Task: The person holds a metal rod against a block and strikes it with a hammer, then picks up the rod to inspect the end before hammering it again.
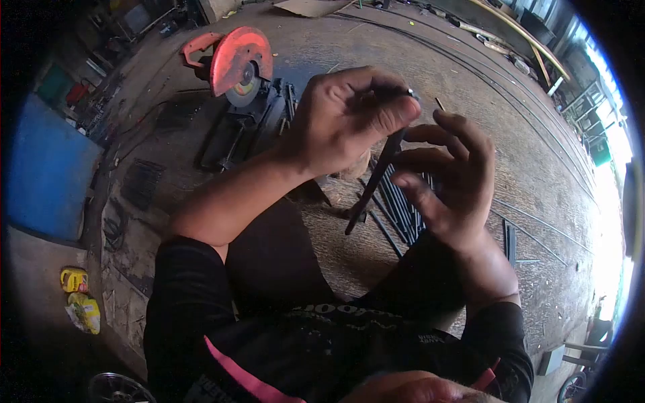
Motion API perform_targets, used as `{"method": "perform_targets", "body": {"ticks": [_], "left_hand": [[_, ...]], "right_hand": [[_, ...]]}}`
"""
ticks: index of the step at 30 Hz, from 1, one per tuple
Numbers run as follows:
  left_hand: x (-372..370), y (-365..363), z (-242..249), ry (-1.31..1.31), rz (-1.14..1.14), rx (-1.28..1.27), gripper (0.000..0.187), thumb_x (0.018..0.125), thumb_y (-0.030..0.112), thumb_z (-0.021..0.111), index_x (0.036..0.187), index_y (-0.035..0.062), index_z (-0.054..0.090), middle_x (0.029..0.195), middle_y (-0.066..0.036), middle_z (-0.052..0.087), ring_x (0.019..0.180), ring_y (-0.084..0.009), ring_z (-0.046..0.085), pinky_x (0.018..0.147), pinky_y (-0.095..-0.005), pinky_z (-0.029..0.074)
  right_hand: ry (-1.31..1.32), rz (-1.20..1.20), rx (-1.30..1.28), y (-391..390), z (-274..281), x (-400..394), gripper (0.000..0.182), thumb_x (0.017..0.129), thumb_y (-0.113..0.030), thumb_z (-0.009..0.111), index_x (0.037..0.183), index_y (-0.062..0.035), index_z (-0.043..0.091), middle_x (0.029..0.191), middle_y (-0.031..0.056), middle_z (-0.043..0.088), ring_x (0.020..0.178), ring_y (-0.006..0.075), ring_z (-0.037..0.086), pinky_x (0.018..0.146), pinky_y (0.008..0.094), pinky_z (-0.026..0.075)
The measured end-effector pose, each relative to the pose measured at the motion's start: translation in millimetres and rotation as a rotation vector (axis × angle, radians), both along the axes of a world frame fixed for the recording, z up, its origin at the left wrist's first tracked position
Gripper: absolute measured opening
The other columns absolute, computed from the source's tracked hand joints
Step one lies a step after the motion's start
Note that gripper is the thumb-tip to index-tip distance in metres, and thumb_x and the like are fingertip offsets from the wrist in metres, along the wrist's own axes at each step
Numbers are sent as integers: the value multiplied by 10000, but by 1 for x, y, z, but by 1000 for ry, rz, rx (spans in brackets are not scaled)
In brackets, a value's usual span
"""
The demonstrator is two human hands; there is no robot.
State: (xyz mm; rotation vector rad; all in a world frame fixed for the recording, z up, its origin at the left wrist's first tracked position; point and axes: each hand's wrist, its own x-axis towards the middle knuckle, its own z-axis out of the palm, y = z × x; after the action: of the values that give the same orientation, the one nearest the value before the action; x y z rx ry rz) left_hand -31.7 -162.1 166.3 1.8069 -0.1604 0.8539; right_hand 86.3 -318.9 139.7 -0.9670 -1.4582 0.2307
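Over the brown, rough-surfaced ground [316, 40], one slim, dark, straight metal-looking bar [376, 181] is held in the air, slanted, lower end toward the wearer. Left hand [353, 117]: grip closed on the bar, its upper end pinched between thumb and fingers; a small bright spot shows at the tip above the thumb. Right hand [450, 174]: fingers curled and spread just beside the bar, thumb apart from the fingertips, grip loose; cannot tell whether any finger touches it.

Beneath and beyond the bar, partly hidden by the right hand, a bundle of similar dark, slender bars [396, 205] lies on the ground, roughly side by side. One separate dark bar [386, 234] lies near the bundle, on its left in view. Further right, past the right wrist, a short set of dark upright-looking strips [509, 242].

Beyond the left forearm: a red cut-off saw with a round guard and pale disc [252, 57], standing on the ground. Far left: a flat blue panel [50, 168]; below it, a small yellow container [74, 279].
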Motion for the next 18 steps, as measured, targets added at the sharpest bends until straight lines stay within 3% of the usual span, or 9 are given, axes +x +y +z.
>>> {"method": "perform_targets", "body": {"ticks": [4,7,10,13,18], "left_hand": [[-4,-13,7,-60,-109,28,233,912,204,644,1037,9,620,932,-55,652,844,-92,610,744,-237,491],[-4,-15,5,-119,-181,63,281,905,258,658,1017,3,616,878,-56,635,799,-96,606,690,-237,485],[-9,-21,8,-114,-254,50,349,884,322,680,1004,1,616,834,-82,634,715,-106,592,644,-244,473],[-12,-15,13,-83,-258,168,348,880,326,682,994,4,615,841,-81,641,753,-108,606,671,-252,484],[-11,-21,7,-74,-183,65,327,890,307,673,1009,8,616,866,-81,648,753,-98,594,665,-247,467]], "right_hand": [[-12,-73,88,-7,3,-3,697,730,93,732,1332,20,387,1206,194,537,977,226,633,691,304,586],[-172,-88,88,-14,12,-3,589,702,91,741,1252,5,547,1109,163,577,906,192,625,648,281,544],[-399,-132,265,-12,19,-6,451,702,57,746,1133,-50,670,979,117,580,819,184,607,638,275,505],[-182,50,245,-6,10,-9,371,744,23,733,1091,-105,710,918,59,526,753,157,520,675,253,460],[-44,220,62,-7,8,-4,298,784,-68,740,1074,-135,725,892,13,480,814,144,462,729,253,405]]}}
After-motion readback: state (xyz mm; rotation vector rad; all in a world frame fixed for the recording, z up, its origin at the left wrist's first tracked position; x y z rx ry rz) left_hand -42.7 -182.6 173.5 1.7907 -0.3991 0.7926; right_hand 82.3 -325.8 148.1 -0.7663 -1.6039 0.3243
